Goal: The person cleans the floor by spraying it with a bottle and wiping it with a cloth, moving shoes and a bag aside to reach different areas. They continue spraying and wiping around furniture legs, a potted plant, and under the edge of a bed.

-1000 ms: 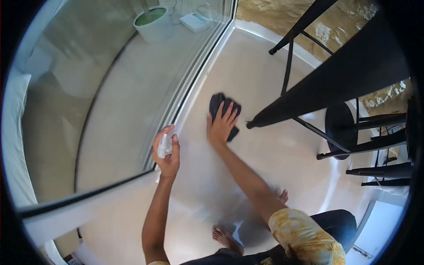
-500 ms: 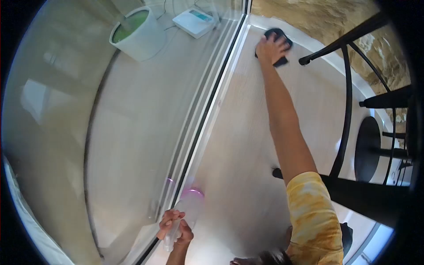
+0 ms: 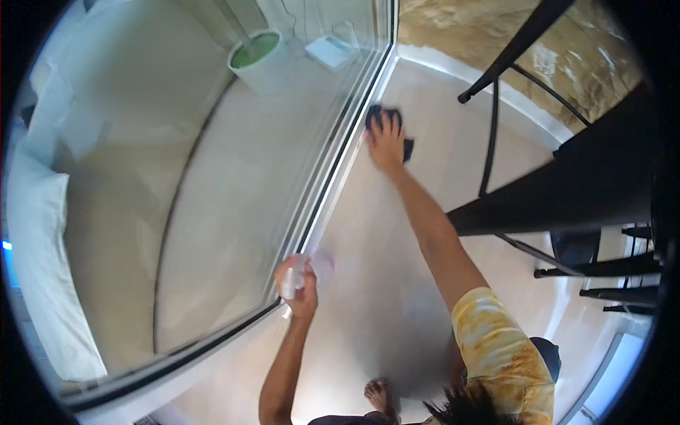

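Observation:
My right hand [image 3: 387, 145] is spread over a black cloth [image 3: 409, 150], pressing it on the pale floor beside the bottom track of the glass panel. Some of the cloth sticks out past the fingers and the wrist side. At the lower centre, my left hand [image 3: 303, 292] is wrapped round the neck of a translucent spray bottle [image 3: 322, 266] with a pinkish tint at its base. That bottle is close to the glass panel's frame and partly blurred.
The glass panel [image 3: 234, 177] runs along the left, with a white plant pot [image 3: 265, 74] and a small white device [image 3: 331, 52] behind it. Black furniture legs [image 3: 489, 134] stand on the right. A rough stone wall [image 3: 453, 28] rises at the back. A bare foot [image 3: 379, 394] shows below.
My right hand has drawn the black cloth back from the far corner, leftward to the track. My left hand has risen in view with the bottle. The camera view has shifted.

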### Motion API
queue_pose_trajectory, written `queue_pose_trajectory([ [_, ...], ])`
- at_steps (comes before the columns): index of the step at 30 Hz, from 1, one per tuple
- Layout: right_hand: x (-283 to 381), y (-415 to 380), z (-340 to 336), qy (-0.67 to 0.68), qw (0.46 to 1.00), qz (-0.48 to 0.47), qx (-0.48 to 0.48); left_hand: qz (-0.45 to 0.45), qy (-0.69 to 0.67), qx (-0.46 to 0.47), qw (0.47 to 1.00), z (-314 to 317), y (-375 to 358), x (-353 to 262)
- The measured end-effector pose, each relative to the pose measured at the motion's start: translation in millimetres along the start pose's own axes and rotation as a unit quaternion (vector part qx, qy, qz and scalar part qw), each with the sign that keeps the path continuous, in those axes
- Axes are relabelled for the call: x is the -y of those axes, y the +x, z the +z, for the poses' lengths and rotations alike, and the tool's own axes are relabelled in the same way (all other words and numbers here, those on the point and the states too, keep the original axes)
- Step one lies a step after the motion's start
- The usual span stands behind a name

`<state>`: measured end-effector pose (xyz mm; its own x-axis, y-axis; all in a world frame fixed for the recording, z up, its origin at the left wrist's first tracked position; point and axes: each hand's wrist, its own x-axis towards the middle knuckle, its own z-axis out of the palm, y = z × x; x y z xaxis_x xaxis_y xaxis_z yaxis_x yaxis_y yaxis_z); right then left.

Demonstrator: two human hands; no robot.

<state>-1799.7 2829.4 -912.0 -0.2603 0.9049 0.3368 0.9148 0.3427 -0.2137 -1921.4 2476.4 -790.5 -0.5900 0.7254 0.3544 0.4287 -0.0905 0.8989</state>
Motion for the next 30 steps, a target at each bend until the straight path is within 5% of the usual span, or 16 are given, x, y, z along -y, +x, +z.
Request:
queue_pose_trajectory([
  [1,19,-34,-6,-0.012,1.000,-0.013,0.010,-0.029,0.002,0.009,1.000,-9,-12,-9],
  [2,37,-72,-13,0.011,0.999,-0.032,0.025,0.103,0.075,0.046,0.991,-28,-28,-28],
  [7,172,-289,-92,0.058,0.982,-0.114,0.142,0.120,0.028,0.139,0.983,-139,-102,-95],
  [9,206,-372,-108,0.071,0.966,-0.201,0.144,0.089,-0.016,0.071,0.993,-140,-112,-98],
  [12,172,-466,-159,0.220,0.898,-0.316,0.210,0.063,-0.042,-0.029,0.997,-120,-111,-98],
  [15,61,-474,-220,0.059,0.951,-0.178,0.244,0.028,-0.040,-0.039,0.998,-127,-100,-80],
  [16,4,-481,-233,0.104,0.979,0.055,0.164,0.030,-0.046,-0.050,0.997,-129,-97,-77],
  [17,-58,-495,-227,-0.049,0.982,0.183,0.020,0.029,-0.051,-0.060,0.996,-136,-100,-76],
  [20,-194,-496,-245,-0.255,0.821,0.489,-0.146,-0.026,-0.037,-0.123,0.991,-165,-126,-70],
  [21,-196,-476,-245,-0.268,0.807,0.502,-0.160,0.007,-0.006,-0.122,0.993,-178,-136,-72],
  [23,-159,-430,-209,-0.185,0.887,0.389,-0.164,0.028,0.031,-0.101,0.994,-191,-159,-76],
  [24,-107,-403,-191,-0.200,0.908,0.361,-0.072,0.020,0.050,-0.082,0.995,-192,-166,-81],
  [25,-63,-394,-150,-0.072,0.945,0.297,-0.121,0.018,0.053,-0.065,0.996,-182,-168,-90],
  [26,6,-373,-186,0.023,0.967,0.252,0.027,0.017,0.056,-0.051,0.997,-170,-171,-99],
  [29,115,-405,-183,0.162,0.972,-0.054,0.161,0.025,0.017,-0.061,0.998,-121,-160,-136],
  [30,103,-428,-182,0.176,0.971,-0.101,0.126,0.028,-0.006,-0.081,0.996,-101,-163,-149],
])
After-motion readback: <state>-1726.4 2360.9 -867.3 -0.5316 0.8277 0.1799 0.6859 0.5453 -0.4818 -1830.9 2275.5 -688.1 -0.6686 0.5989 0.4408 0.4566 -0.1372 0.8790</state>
